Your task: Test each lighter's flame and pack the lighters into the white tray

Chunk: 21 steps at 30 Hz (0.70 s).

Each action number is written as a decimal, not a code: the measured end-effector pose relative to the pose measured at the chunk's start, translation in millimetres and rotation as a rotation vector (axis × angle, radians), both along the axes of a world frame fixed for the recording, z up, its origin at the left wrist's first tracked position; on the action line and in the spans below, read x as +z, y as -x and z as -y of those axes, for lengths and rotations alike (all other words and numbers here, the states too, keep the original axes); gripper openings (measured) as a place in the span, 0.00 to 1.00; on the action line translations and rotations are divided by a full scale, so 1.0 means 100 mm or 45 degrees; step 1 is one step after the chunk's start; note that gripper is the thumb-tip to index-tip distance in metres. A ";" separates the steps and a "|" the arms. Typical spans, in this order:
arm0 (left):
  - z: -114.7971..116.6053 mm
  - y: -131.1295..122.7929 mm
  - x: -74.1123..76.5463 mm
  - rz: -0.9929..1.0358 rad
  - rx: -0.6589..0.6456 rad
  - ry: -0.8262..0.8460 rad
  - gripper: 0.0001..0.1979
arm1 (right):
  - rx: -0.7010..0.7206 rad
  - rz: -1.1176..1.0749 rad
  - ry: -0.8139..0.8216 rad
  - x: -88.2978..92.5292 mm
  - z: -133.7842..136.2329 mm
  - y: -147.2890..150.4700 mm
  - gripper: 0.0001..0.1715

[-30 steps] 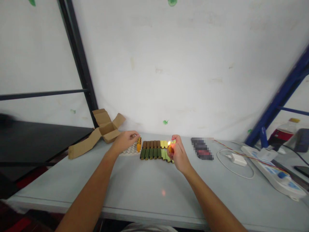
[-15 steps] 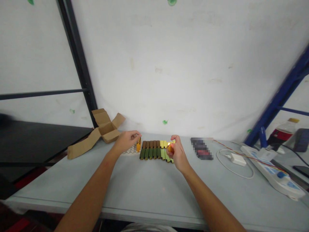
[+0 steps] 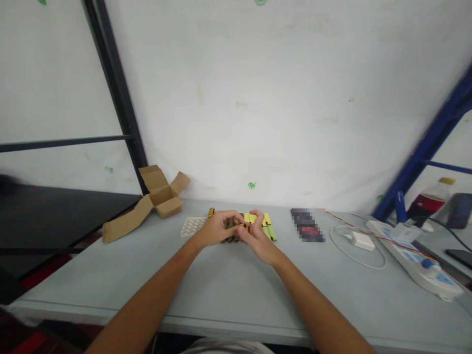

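Note:
My left hand [image 3: 217, 228] and my right hand [image 3: 260, 241] meet over the rows of small coloured pieces. Between their fingertips is a small orange piece with a black end [image 3: 244, 227], mostly covered by the fingers. My right hand grips it, and the thumb and fingers of my left close on its other side. Below and behind the hands lie yellow pieces [image 3: 267, 218], light green pieces [image 3: 272, 232] and dark green pieces, partly hidden. Beside my left hand are a white bumpy tray [image 3: 191, 227] and an orange-and-black piece [image 3: 211, 212] at its right end.
An unfolded cardboard box [image 3: 167, 206] stands at the back left of the grey table [image 3: 221, 290]. To the right are a pixelated dark object [image 3: 308, 226], a white charger with cable [image 3: 362, 241], a power strip [image 3: 416, 265] and a drink bottle [image 3: 429, 201].
My left hand has moved right, away from the tray, and my right hand has moved left with the orange piece. Their fingertips now come together around it.

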<state>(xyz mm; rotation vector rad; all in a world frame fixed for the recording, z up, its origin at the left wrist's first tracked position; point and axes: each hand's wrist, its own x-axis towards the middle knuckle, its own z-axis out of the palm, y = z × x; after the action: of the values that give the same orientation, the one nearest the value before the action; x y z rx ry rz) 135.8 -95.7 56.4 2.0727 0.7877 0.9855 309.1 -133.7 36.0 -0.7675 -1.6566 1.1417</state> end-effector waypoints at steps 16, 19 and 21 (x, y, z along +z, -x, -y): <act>-0.29 0.77 0.09 -0.637 0.417 -0.090 0.08 | -0.555 0.088 -0.151 0.01 -0.33 -0.30 0.22; -0.28 0.74 0.09 -0.612 0.417 0.003 0.09 | -0.567 0.105 -0.169 0.05 -0.33 -0.35 0.20; -0.25 0.72 0.10 -0.595 0.406 0.053 0.09 | -0.581 0.125 -0.200 0.07 -0.34 -0.38 0.18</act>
<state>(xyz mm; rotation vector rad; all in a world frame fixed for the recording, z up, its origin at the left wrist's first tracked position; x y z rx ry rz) 63.8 -70.3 66.7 2.2120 1.3984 0.6343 347.2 -99.6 42.6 -1.0461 -1.5228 0.6555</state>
